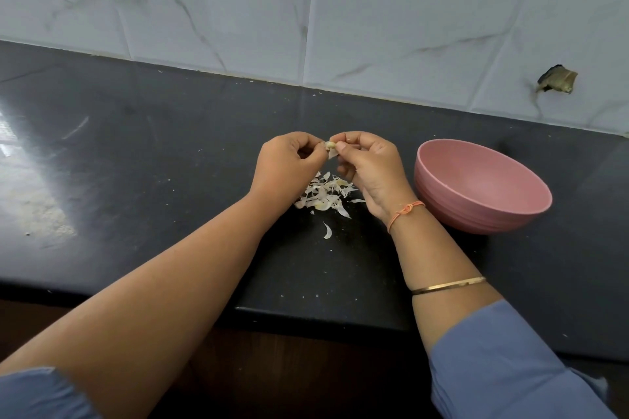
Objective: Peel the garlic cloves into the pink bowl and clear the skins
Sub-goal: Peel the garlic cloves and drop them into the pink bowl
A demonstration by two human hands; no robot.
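A small pale garlic clove (331, 145) is held above the dark counter between both hands. My left hand (287, 165) pinches its left end and my right hand (366, 165) pinches its right end, with a flap of skin hanging below it. Under the hands lies a pile of white garlic skins (325, 196), and one loose skin (327, 231) lies nearer to me. The pink bowl (442, 160) stands on the counter just right of my right hand. Its visible inside shows no cloves; its near bottom is hidden by its wall.
The black counter (153, 153) runs from the tiled wall (374, 10) to its front edge near me. Small skin crumbs dot the counter. A hole with torn material (556, 78) marks the wall at the right.
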